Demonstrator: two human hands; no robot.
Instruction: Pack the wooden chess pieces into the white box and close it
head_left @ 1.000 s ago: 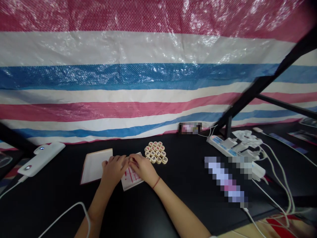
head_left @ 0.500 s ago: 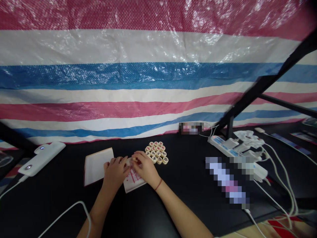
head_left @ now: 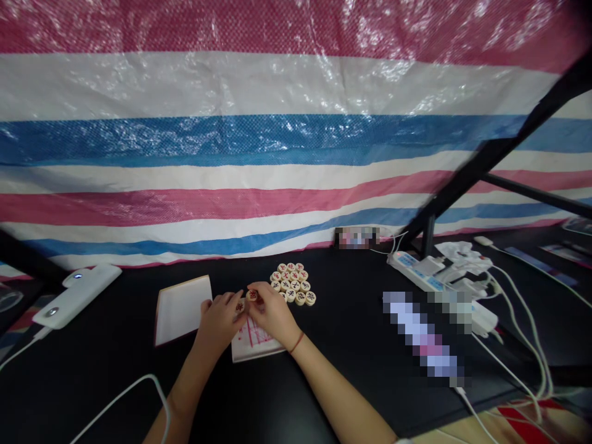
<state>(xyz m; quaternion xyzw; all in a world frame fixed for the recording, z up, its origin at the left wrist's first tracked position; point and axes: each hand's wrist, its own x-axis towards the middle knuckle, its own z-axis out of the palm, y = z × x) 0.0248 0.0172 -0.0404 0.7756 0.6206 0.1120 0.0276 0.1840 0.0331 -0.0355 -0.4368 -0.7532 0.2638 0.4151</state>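
My right hand (head_left: 272, 313) pinches a round xiangqi piece (head_left: 252, 296) between thumb and fingers, its marked face turned up. Close on its left, my left hand (head_left: 222, 317) has its fingers closed around another xiangqi piece (head_left: 240, 306), partly covered by the fingertips. Below both hands lies a shallow white box (head_left: 240, 355) with red printed lines, its far part hidden by them. Just beyond my right hand, several cream xiangqi pieces (head_left: 295, 285) stand in close rows, red-marked ones behind black-marked ones.
A white box lid (head_left: 182, 313) lies left of my left hand. At the far left is a white device (head_left: 78, 299) with a cable. To the right are a blurred-out phone (head_left: 423, 336) and a power strip (head_left: 481, 317) with plugs and cables. A striped sheet (head_left: 277, 142) hangs behind the black table.
The piece in my right hand now shows its marked face, and the one at my left fingertips is clearer. Both hands stay above the box. The view has shifted slightly.
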